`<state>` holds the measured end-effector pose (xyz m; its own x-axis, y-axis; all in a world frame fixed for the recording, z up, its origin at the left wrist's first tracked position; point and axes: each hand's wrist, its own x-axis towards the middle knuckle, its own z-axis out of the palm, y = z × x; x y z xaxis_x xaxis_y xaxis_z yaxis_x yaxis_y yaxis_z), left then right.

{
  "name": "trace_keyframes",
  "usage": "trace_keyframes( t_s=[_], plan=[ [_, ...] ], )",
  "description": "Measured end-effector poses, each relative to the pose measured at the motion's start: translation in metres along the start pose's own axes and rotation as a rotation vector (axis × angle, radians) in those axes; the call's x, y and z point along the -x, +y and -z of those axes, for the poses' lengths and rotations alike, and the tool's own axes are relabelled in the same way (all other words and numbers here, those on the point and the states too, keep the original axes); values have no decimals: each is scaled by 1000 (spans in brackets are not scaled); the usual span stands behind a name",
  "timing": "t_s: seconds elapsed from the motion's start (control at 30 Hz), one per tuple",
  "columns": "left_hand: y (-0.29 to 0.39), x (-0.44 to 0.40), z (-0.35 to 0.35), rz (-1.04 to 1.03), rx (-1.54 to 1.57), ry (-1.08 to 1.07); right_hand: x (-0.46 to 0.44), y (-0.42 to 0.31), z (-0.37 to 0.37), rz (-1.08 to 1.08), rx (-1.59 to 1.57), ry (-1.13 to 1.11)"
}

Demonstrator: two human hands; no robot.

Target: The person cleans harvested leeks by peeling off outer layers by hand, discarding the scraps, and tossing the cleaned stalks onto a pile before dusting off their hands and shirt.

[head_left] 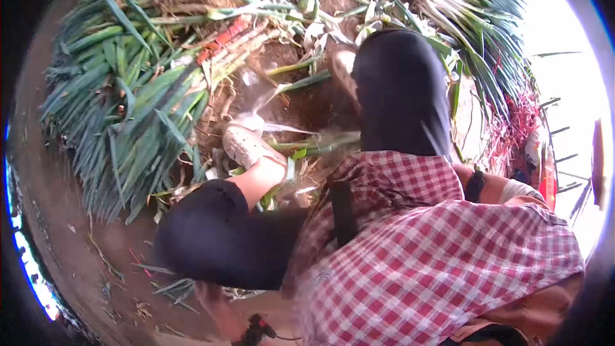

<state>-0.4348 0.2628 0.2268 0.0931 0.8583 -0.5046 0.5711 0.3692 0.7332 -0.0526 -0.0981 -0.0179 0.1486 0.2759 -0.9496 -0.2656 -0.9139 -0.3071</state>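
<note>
My left hand (216,304) is low on the left, blurred, near the ground beside my bent left knee (198,234). A black strap (257,328) with a bit of red is round that wrist. Loose green leaves (179,289) lie close to its fingers, which are smeared. My right hand (460,172) is mostly hidden beside my raised right knee (400,83); a black band (475,186) circles that wrist, and its fingers do not show. Below my feet and around my light clog (246,144) lie stripped leaves and green onion scraps (314,147).
A big heap of green onions (134,96) spreads on the left, with a red strip (224,40) across some stems. Another heap of green onions (483,38) lies at the upper right. Red strings (512,128) hang by its lower edge. Bare soil (83,250) shows on the left.
</note>
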Motion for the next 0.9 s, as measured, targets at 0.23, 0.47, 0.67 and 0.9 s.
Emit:
trace_keyframes(
  t_s=[0.23, 0.47, 0.67, 0.9],
  plan=[
    [130, 73, -35, -400, -197, 526, 105, 37, 5, -106, -862, -96],
    [156, 79, -169, -378, -178, -417, 142, -74, 84, 673, -760, 23],
    [85, 20, -252, -358, -795, -832, 163, -135, 44, 906, 425, 268],
    [113, 28, -231, 93, -520, -1224, 141, -159, 98, 1056, -541, 389]
  ],
)
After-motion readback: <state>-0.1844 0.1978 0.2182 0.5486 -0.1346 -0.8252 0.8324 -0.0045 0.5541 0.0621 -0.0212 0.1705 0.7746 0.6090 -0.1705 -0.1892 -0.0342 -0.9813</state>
